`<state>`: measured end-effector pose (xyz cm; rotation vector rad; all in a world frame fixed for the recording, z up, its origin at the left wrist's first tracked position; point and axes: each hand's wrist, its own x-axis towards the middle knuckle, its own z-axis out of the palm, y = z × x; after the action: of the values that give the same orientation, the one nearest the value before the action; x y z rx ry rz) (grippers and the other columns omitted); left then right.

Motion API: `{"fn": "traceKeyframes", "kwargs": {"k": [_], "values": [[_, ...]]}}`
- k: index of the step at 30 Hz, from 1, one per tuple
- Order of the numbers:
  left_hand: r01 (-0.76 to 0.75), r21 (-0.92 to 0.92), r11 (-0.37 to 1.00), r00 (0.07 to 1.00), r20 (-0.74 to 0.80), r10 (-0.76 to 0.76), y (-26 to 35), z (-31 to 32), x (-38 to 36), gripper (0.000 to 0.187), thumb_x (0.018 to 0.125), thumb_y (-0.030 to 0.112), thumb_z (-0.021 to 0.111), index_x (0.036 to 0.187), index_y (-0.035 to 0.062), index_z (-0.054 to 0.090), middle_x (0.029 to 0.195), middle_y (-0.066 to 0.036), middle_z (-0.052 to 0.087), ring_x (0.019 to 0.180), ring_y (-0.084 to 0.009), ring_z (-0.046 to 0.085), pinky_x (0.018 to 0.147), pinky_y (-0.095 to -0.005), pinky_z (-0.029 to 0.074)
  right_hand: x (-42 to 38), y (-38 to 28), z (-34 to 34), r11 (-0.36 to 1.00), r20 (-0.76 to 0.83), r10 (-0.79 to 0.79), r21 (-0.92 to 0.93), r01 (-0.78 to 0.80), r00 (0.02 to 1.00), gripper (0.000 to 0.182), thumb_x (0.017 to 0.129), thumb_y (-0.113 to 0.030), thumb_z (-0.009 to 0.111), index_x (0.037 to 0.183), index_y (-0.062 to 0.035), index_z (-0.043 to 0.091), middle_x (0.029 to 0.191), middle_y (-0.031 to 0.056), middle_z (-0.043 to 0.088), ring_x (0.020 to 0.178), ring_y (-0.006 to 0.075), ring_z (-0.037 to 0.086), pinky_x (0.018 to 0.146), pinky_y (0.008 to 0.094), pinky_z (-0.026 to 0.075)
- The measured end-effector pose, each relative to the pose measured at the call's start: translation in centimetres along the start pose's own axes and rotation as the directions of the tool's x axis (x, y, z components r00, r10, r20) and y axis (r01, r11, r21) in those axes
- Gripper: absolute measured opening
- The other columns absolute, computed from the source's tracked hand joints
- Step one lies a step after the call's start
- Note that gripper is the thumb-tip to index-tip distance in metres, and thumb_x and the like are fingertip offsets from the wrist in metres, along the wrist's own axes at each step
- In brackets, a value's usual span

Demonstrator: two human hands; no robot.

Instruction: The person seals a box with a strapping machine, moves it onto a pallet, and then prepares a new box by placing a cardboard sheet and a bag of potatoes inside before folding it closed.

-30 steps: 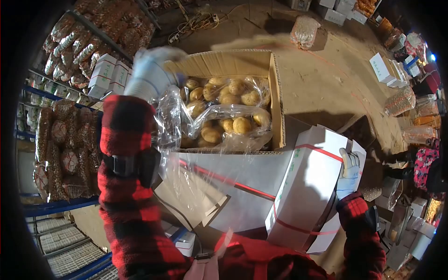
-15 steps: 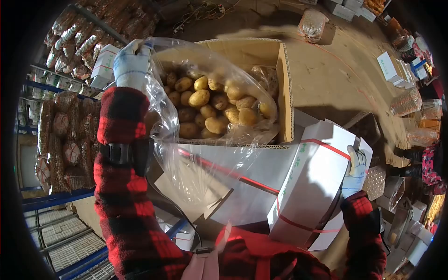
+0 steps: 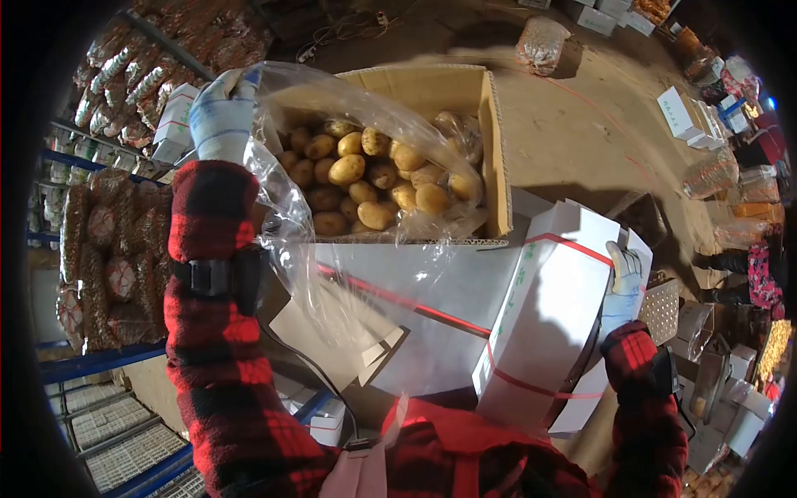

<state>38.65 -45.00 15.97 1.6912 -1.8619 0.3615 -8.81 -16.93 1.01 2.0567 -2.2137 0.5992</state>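
In a white glove with blue marks, my left hand (image 3: 222,116) is closed on the upper left edge of a clear plastic bag (image 3: 286,203). This bag lines an open cardboard box (image 3: 499,158) and drapes over its near side. Several yellow-brown potatoes (image 3: 347,170) lie inside, some seen through the film. My right hand (image 3: 623,286), also gloved, grips the right edge of a tilted white carton (image 3: 540,311) with red straps and green lettering; its thumb is up and some fingers are hidden. The carton leans near the front of my body.
Beneath the box is a grey surface (image 3: 432,357) with a red strap and brown cardboard sheets (image 3: 320,332). Filled mesh bags (image 3: 116,257) are stacked on blue racks at left. A filled bag (image 3: 541,46) stands on the floor behind. Cartons and another person (image 3: 760,278) are at far right.
The view has shifted slightly, so most things sit a little further left and the carton a little higher. Both hands keep their grips on the plastic bag and the white carton.
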Motion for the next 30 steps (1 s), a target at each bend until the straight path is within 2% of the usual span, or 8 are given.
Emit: {"fn": "traceKeyframes", "kwargs": {"k": [4, 8, 14, 18, 20, 24, 28, 30], "values": [[-0.157, -0.036, 0.987, 0.980, -0.130, 0.151, -1.5, -0.2, -0.4, 0.020, 0.081, 0.022, 0.061, 0.096, 0.0105, 0.066, 0.088, -0.011, 0.065, 0.085, -0.0243, 0.062, 0.076, -0.0311, 0.047, -0.1, 0.3, -0.5, 0.999, 0.028, -0.007, 0.048, 0.006, 1.000, 0.043, 0.073, 0.005, 0.044, 0.113, -0.0072, 0.052, 0.100, 0.0175, 0.054, 0.098, 0.0365, 0.048, 0.089, 0.0423, 0.038], [0.022, -0.464, 0.885, 0.999, -0.034, -0.043, -1.3, -1.7, -1.0, 0.021, 0.082, 0.013, 0.057, 0.102, 0.0127, 0.065, 0.100, -0.006, 0.064, 0.094, -0.0148, 0.059, 0.084, -0.0262, 0.044, -0.6, 1.5, 0.5, 1.000, 0.018, 0.002, 0.031, -0.002, 1.000, 0.049, 0.072, 0.006, 0.043, 0.118, -0.0092, 0.048, 0.099, 0.0172, 0.054, 0.100, 0.0376, 0.047, 0.091, 0.0444, 0.036], [-0.129, -0.459, 0.879, 0.989, -0.119, 0.084, 0.4, -3.9, -2.7, 0.026, 0.085, 0.004, 0.048, 0.107, 0.0031, 0.061, 0.106, -0.007, 0.062, 0.099, -0.0139, 0.056, 0.089, -0.0254, 0.042, -0.9, 2.3, 1.4, 0.996, -0.087, -0.031, 0.079, 0.038, 0.996, 0.053, 0.070, 0.006, 0.045, 0.120, -0.0109, 0.048, 0.099, 0.0187, 0.054, 0.096, 0.0373, 0.048, 0.087, 0.0451, 0.038], [-0.431, -0.160, 0.888, 0.879, -0.296, 0.373, 8.9, -7.7, -7.7, 0.023, 0.083, 0.004, 0.050, 0.103, 0.0027, 0.061, 0.103, -0.010, 0.061, 0.100, -0.0244, 0.055, 0.090, -0.0328, 0.040, -1.0, 2.3, 1.2, 0.993, -0.133, -0.055, 0.100, 0.069, 0.990, 0.050, 0.065, 0.007, 0.048, 0.113, -0.0074, 0.050, 0.098, 0.0191, 0.054, 0.096, 0.0384, 0.048, 0.086, 0.0445, 0.038], [-0.420, -0.348, 0.838, 0.907, -0.129, 0.401, 15.5, -8.5, -13.7, 0.022, 0.081, 0.004, 0.052, 0.101, 0.0062, 0.061, 0.099, -0.008, 0.060, 0.100, -0.0254, 0.054, 0.093, -0.0357, 0.037, -1.1, 2.6, 1.9, 0.995, -0.052, 0.036, -0.090, -0.040, 0.998, 0.050, 0.067, 0.002, 0.047, 0.116, -0.0089, 0.050, 0.099, 0.0168, 0.055, 0.100, 0.0346, 0.049, 0.092, 0.0423, 0.036], [-0.712, -0.457, 0.533, 0.524, 0.160, 0.837, 24.6, -4.9, -24.6, 0.034, 0.074, 0.019, 0.060, 0.107, 0.0102, 0.058, 0.108, -0.005, 0.055, 0.108, -0.0242, 0.047, 0.101, -0.0491, 0.024, -1.2, 3.9, 2.3, 0.988, -0.138, -0.089, 0.117, 0.105, 0.986, 0.046, 0.064, -0.004, 0.054, 0.110, -0.0106, 0.051, 0.093, 0.0139, 0.055, 0.095, 0.0334, 0.050, 0.085, 0.0432, 0.040], [-0.244, -0.656, 0.714, 0.698, 0.393, 0.599, 30.7, -1.0, -32.4, 0.070, 0.070, 0.035, 0.063, 0.131, 0.0129, 0.036, 0.129, -0.015, 0.038, 0.124, -0.0359, 0.028, 0.102, -0.0564, 0.017, -1.5, 3.9, 1.9, 0.992, -0.318, -0.009, 0.119, 0.049, 0.948, 0.045, 0.065, -0.008, 0.056, 0.110, -0.0073, 0.050, 0.096, 0.0142, 0.053, 0.093, 0.0338, 0.049, 0.086, 0.0441, 0.039], [-0.280, -0.403, 0.872, 0.612, 0.625, 0.485, 33.7, 0.4, -33.9, 0.083, 0.068, 0.039, 0.063, 0.137, 0.0129, 0.025, 0.137, -0.020, 0.026, 0.127, -0.0427, 0.020, 0.101, -0.0589, 0.015, -1.4, 2.4, 0.2, 0.990, -0.267, 0.103, 0.119, -0.073, 0.958, 0.046, 0.067, -0.009, 0.058, 0.111, -0.0042, 0.049, 0.110, 0.0177, 0.050, 0.104, 0.0363, 0.045, 0.092, 0.0464, 0.034]]}}
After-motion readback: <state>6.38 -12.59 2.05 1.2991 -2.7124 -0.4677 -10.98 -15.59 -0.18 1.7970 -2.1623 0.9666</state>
